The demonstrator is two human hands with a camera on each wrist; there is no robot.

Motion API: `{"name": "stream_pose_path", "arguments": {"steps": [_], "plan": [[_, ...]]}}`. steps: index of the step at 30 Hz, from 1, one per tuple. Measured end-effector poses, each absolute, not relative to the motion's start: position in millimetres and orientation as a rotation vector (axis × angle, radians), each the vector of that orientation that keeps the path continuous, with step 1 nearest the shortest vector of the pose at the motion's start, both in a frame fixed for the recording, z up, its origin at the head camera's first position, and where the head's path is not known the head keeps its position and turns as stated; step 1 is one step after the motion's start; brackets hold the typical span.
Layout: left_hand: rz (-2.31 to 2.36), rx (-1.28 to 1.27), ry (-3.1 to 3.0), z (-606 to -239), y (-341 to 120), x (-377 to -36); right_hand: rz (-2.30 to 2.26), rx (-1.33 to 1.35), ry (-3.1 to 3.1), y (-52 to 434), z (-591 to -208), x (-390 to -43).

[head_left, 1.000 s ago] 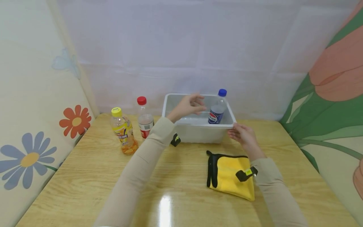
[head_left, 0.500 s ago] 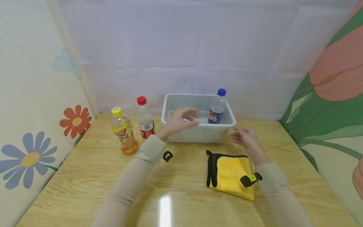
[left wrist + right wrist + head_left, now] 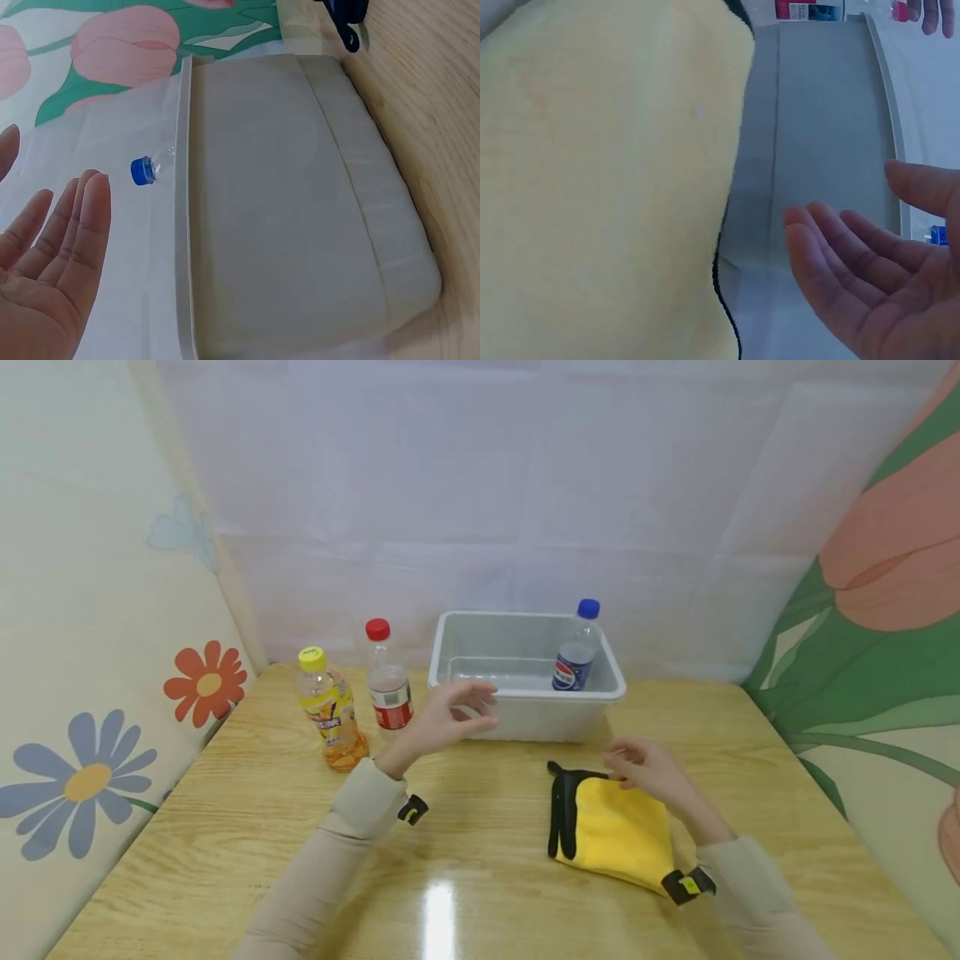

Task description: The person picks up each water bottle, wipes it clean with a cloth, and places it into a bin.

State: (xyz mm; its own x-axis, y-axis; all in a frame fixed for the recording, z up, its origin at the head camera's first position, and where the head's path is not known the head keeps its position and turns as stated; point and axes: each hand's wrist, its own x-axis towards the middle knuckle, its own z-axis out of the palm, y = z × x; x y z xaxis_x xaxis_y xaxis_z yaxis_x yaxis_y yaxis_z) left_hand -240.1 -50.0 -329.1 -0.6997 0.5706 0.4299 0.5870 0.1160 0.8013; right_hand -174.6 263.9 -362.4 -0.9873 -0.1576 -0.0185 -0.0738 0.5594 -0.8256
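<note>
**Two empty hands near the bin and cloth**

Two hands hover over the table [image 3: 225, 827], neither holding anything. The left hand [image 3: 448, 717] hangs just in front of the near left corner of the bin [image 3: 525, 714], apart from it; its fingers are loosely spread and slightly bent, and the left wrist view shows the palm open with straight fingers side by side. The right hand [image 3: 645, 768] is above the far edge of the cloth [image 3: 611, 831], fingers relaxed and a little apart, palm bare in the right wrist view; whether it touches the cloth cannot be told.

The bin sits at the far middle of the table, against the white backdrop. A blue-capped bottle [image 3: 576, 652] stands upright in its right part. Left of the bin stand a red-capped bottle [image 3: 387, 681] and, further left and slightly nearer, a yellow-capped bottle [image 3: 330, 710], close together. The yellow cloth, edged in black, lies folded near the bin, right of centre.
</note>
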Motion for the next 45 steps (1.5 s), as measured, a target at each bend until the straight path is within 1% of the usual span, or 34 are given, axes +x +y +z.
{"name": "stream_pose_path", "arguments": {"steps": [8,13,18,25,31,36,45], "plan": [[-1.621,-1.170,-2.355,-336.8,-70.1,-223.0,-0.869,-0.502,2.883,263.1,-379.9,-156.3],[-1.556,-1.171,-2.333,-347.0,-82.4,-218.7,-0.652,-0.561,2.834,259.6,-388.2,-147.2],[-1.503,-1.108,-2.361,-350.8,-100.7,-215.1,-0.519,-0.594,2.836,255.0,-391.7,-141.5],[-1.512,-1.005,-2.366,-354.7,-121.4,-208.5,-0.431,-0.556,2.849,249.7,-391.7,-139.7],[-1.429,-0.983,-2.268,-355.8,-137.7,-201.9,-0.364,-0.567,2.873,247.6,-392.5,-139.9],[-1.355,-0.918,-2.233,-356.1,-151.4,-196.5,-0.328,-0.564,2.872,245.7,-391.3,-140.3],[-1.240,-0.697,-2.245,-333.1,-161.7,-169.0,-0.309,-0.564,2.867,244.2,-390.2,-140.9]]}}
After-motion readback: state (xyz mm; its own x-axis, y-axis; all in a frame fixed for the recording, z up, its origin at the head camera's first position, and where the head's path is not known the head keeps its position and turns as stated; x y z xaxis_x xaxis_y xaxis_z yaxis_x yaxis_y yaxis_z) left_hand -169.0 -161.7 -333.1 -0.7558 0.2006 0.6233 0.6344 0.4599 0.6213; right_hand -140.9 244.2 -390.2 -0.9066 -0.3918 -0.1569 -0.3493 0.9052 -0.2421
